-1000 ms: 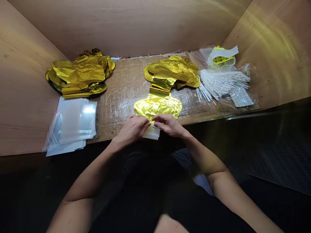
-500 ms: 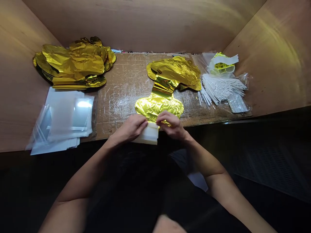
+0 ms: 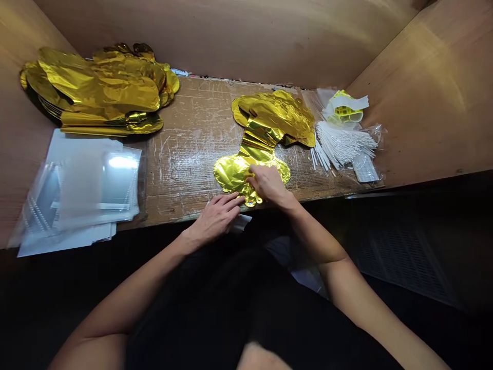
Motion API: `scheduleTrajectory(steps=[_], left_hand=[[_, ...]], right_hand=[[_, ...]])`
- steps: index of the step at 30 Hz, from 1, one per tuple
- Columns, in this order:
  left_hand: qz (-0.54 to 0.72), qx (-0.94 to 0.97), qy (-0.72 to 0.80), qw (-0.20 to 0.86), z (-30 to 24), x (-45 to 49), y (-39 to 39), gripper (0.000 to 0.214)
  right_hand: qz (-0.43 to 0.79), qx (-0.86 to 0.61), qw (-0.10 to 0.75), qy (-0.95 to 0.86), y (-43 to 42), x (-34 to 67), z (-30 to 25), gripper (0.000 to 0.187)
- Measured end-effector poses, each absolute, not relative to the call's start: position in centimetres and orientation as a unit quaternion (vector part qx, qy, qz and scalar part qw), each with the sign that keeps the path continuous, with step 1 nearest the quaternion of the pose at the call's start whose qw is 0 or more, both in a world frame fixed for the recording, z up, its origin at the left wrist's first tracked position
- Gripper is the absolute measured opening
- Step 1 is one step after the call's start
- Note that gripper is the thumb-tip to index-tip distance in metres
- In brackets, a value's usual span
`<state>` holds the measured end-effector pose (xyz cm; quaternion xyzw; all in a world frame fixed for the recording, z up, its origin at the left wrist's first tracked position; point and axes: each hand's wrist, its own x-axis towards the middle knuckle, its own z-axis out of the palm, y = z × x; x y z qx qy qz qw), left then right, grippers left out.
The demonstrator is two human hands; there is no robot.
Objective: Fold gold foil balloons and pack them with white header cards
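Observation:
A flat gold foil balloon lies on the wooden table near its front edge, its neck running back to a heap of gold foil. My right hand rests on the balloon's near part, fingers curled down onto the foil. My left hand lies flat with fingers stretched out on a clear plastic bag at the table's front edge, just left of the right hand.
A big pile of gold foil balloons sits at the back left. A stack of clear bags lies at the front left. White sticks and a yellow-white roll lie at the right. Wooden walls enclose three sides.
Both hands were pinching the clear bag's top edge; now my right hand has moved up onto the gold balloon and my left hand lies flat on the bag.

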<state>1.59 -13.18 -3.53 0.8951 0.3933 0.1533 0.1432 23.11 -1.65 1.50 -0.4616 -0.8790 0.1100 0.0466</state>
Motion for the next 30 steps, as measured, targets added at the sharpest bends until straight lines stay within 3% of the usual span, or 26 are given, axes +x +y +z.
scheduleTrajectory(steps=[2, 7, 11, 13, 16, 20, 30], left_hand=[[0.160, 0.893, 0.397, 0.139, -3.7, 1.6, -13.2, 0.034], [0.162, 0.892, 0.401, 0.133, -4.0, 1.6, -13.4, 0.033], [0.165, 0.889, 0.401, 0.147, -3.8, 1.6, -13.4, 0.030], [0.169, 0.886, 0.403, 0.155, -3.7, 1.6, -13.4, 0.030], [0.171, 0.887, 0.398, 0.160, -3.7, 1.6, -13.3, 0.027], [0.171, 0.890, 0.393, 0.156, -3.8, 1.5, -13.3, 0.023], [0.174, 0.886, 0.394, 0.174, -3.6, 1.6, -13.3, 0.026]], right_hand=[[0.120, -0.467, 0.075, -0.873, -1.6, 23.8, 1.3, 0.016], [0.338, -0.411, 0.173, -0.828, -2.0, 24.8, 0.5, 0.016], [0.429, -0.412, 0.236, -0.768, -2.0, 25.3, 2.0, 0.014], [0.471, -0.379, 0.222, -0.765, -1.8, 25.5, 3.0, 0.026], [0.548, -0.324, 0.135, -0.759, -1.4, 25.2, 3.7, 0.038], [0.489, -0.357, 0.072, -0.792, -0.5, 23.5, 3.1, 0.022], [0.237, -0.374, -0.062, -0.895, -0.1, 21.1, 2.2, 0.018]])
